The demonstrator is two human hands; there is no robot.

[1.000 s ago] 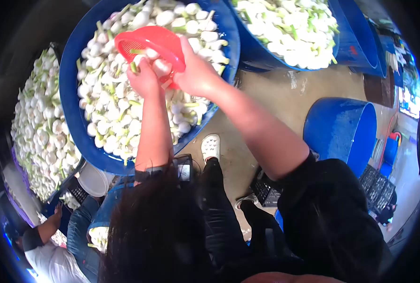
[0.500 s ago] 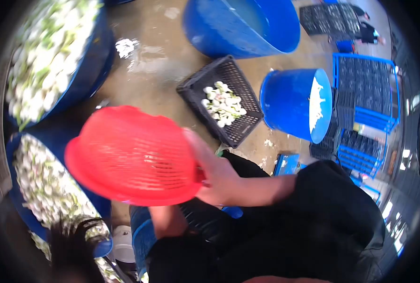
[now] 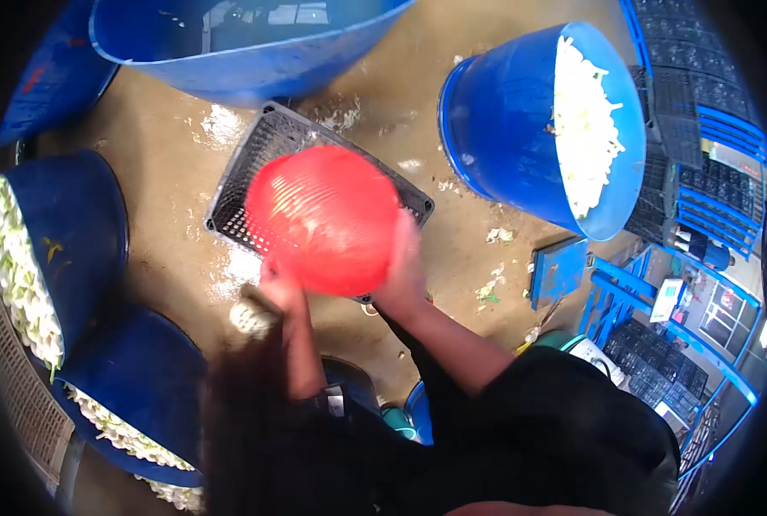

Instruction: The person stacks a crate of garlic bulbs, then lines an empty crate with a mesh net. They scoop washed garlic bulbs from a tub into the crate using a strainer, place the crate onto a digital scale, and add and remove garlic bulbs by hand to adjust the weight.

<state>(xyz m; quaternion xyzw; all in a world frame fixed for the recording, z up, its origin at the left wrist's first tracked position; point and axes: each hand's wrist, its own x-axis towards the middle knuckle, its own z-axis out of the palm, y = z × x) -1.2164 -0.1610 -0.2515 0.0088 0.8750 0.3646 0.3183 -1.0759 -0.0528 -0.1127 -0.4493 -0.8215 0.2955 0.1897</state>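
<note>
A red plastic colander (image 3: 323,219) is upturned, with its rounded perforated outside facing me. My left hand (image 3: 284,291) grips its lower left edge. At its right side, my right hand (image 3: 403,262) is closed on the edge; both hands are a little blurred. Beneath the colander is a black slatted plastic crate (image 3: 267,129) on the wet floor. The colander hides most of the crate's inside, and I cannot see what lies in it.
A large blue tub (image 3: 289,64) with liquid stands beyond the crate. On the right stands a blue barrel (image 3: 512,120) of white pieces. Blue tubs (image 3: 78,224) of white bulbs with green stems are at left. A blue scale platform (image 3: 560,271) and blue metal racks (image 3: 719,215) are at right.
The colander has moved from the left, near the tubs of bulbs, to over the black crate. My view has turned with it. Both hands now show on its edge.
</note>
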